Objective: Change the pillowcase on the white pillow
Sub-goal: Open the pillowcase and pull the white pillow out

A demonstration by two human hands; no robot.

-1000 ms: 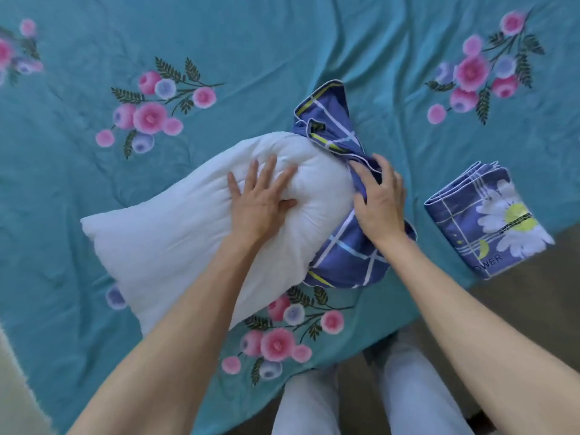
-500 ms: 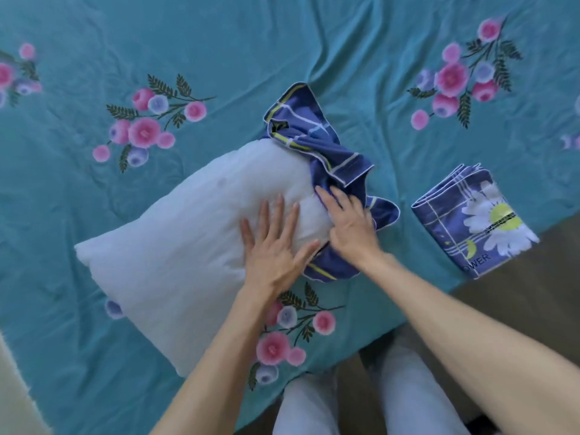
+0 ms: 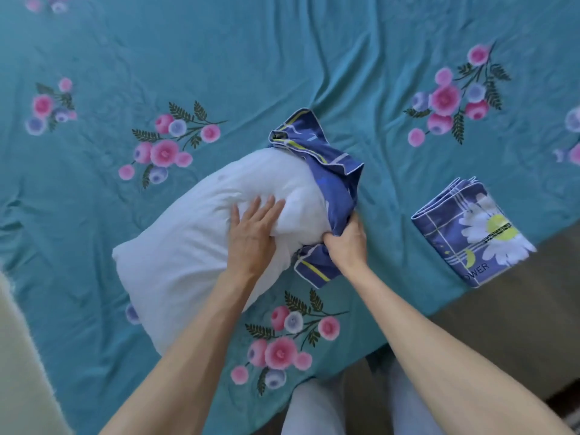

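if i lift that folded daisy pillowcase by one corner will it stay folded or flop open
The folded daisy pillowcase would likely flop open: its stacked layers lie loose at the edges, with nothing pinning them. It is probably light and limp, like the blue pillowcase bunching in the right hand. Fragile seems unlikely; it is plain cloth.

Floral teal bedsheet [image 3: 282, 58], brown floor [image 3: 533, 309]

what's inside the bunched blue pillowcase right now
One end of the white pillow goes into the bunched blue pillowcase; how far it reaches is covered by fabric. The right hand grips the cloth, and the left hand presses the bare pillow.
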